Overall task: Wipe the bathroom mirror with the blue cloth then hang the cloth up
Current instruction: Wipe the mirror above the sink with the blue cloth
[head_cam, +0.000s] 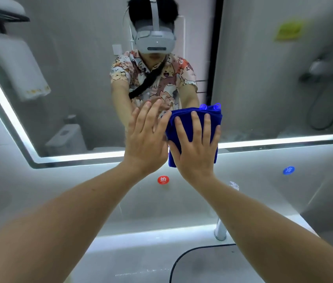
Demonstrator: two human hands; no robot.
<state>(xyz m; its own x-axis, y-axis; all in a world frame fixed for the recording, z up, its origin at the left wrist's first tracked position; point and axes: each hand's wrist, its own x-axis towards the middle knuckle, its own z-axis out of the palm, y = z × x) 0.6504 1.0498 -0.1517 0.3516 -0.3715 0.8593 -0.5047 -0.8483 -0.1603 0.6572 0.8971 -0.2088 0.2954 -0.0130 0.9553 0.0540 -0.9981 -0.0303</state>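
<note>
The bathroom mirror (79, 82) fills the upper part of the head view, edged by a lit strip. A folded blue cloth (184, 121) lies flat against the mirror's lower edge, right of centre. My right hand (196, 146) presses on the cloth with straight, spread fingers. My left hand (147, 137) is held flat beside it, fingers straight, at the glass just left of the cloth; whether it touches the glass I cannot tell. The mirror shows a person wearing a headset.
Below the mirror runs a white wall with a red hot-water sticker (163, 179) and a blue sticker (288, 170). A chrome tap (220, 231) stands behind the black-rimmed basin (182, 260). A white towel (20, 68) on a rack is seen at the upper left.
</note>
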